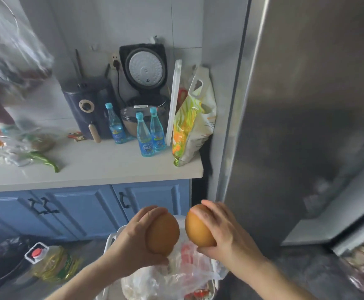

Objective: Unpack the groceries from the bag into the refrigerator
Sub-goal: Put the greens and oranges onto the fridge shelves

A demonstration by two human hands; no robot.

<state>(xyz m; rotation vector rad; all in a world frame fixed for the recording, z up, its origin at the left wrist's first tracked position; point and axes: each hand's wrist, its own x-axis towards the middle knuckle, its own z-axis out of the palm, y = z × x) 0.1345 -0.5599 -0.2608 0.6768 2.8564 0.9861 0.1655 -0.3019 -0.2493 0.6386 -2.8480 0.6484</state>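
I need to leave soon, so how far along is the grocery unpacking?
Nothing shows as stored yet. The left hand and right hand each hold an orange above the plastic bag, which still holds items. The refrigerator door looks shut, so most remains.

Head camera: single wide-angle view, facing forward and down.
Worn at head height, it looks along both forearms; the left hand [133, 237] and right hand [226, 232] sit close, at lower centre. The table [103, 163] fills the middle left, its right corner near the refrigerator [306, 105], which fills the right side.
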